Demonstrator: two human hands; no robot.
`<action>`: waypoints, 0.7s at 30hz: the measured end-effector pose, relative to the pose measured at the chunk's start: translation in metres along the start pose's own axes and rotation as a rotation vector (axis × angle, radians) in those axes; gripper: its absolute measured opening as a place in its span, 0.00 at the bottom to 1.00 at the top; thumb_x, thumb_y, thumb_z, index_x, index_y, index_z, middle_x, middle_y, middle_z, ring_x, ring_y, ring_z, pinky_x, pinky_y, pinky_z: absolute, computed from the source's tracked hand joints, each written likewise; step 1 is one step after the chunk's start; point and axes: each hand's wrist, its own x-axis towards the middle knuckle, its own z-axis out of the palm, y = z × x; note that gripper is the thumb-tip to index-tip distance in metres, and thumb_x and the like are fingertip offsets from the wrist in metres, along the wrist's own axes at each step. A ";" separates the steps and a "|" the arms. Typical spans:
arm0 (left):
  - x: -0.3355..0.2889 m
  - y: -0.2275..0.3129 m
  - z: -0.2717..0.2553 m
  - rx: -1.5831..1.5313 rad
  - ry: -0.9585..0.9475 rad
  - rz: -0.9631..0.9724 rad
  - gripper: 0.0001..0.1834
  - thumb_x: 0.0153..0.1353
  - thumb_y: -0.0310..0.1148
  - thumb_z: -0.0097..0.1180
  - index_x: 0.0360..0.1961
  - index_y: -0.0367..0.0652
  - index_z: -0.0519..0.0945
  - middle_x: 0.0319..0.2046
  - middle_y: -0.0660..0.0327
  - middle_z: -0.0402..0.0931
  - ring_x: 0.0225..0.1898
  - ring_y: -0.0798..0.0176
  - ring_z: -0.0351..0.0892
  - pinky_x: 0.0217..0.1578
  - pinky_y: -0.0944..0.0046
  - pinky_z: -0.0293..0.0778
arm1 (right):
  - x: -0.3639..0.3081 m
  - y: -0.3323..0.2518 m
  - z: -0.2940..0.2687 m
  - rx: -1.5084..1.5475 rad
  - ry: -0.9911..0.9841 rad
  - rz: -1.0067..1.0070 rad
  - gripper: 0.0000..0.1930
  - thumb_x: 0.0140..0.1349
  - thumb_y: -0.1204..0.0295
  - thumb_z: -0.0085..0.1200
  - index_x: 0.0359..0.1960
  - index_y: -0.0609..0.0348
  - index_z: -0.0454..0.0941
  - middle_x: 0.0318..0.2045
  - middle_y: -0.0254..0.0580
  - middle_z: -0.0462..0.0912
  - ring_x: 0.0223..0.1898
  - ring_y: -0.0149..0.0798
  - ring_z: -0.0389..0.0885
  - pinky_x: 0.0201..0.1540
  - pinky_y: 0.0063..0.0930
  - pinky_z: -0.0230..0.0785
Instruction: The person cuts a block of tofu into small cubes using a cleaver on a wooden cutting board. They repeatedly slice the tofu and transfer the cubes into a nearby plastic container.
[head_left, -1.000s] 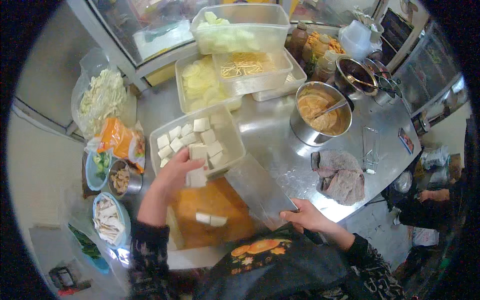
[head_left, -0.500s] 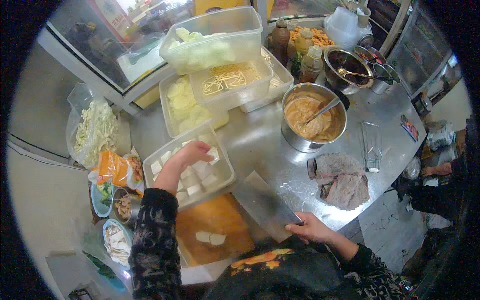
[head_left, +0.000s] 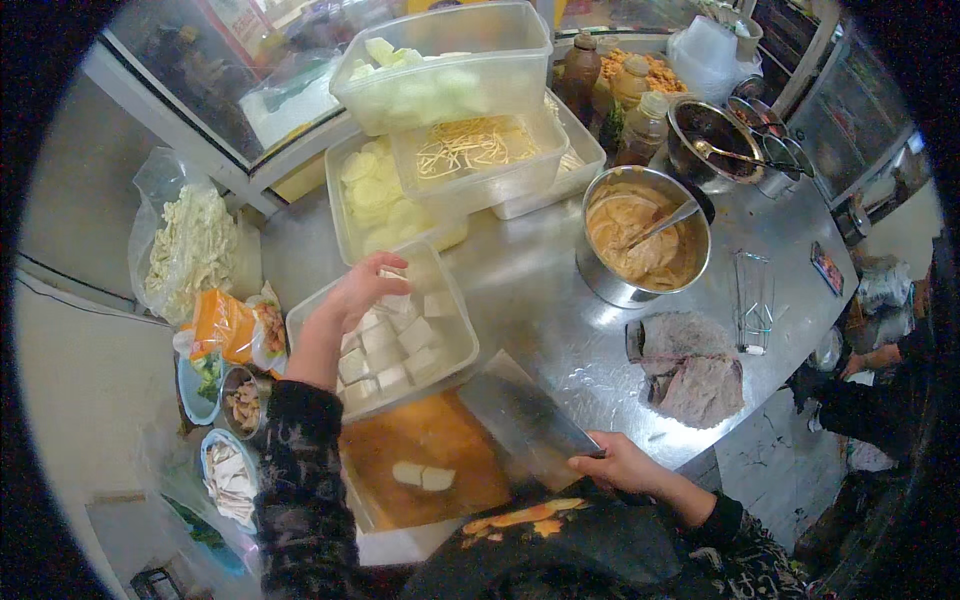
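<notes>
My left hand (head_left: 362,290) reaches over a clear plastic tub (head_left: 466,350) holding several white tofu blocks (head_left: 382,352). Its fingers are bent around a tofu block (head_left: 397,284), which they partly hide. My right hand (head_left: 622,464) grips the handle of a cleaver (head_left: 525,408). The wide blade lies tilted over the right corner of a wooden cutting board (head_left: 415,505). On that board, two pale cut pieces (head_left: 424,475) rest side by side.
Stacked tubs (head_left: 440,95) of sliced vegetables stand behind. A steel pot (head_left: 640,240) of brown sauce with a spoon is at centre right, near a grey cloth (head_left: 690,370) and wire tongs (head_left: 753,300). Bowls and bags line the left. Another person's hand (head_left: 880,358) shows at far right.
My left hand has moved away from me and slightly left over the tub. The cleaver stays in my right hand, nearly unmoved. The view has shifted slightly.
</notes>
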 end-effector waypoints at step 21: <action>-0.018 0.012 0.032 0.172 0.073 0.204 0.33 0.39 0.22 0.60 0.50 0.49 0.63 0.41 0.60 0.64 0.46 0.62 0.63 0.46 0.64 0.63 | -0.001 -0.008 0.004 -0.047 0.001 -0.022 0.13 0.58 0.67 0.51 0.43 0.57 0.71 0.25 0.28 0.74 0.24 0.22 0.66 0.23 0.20 0.61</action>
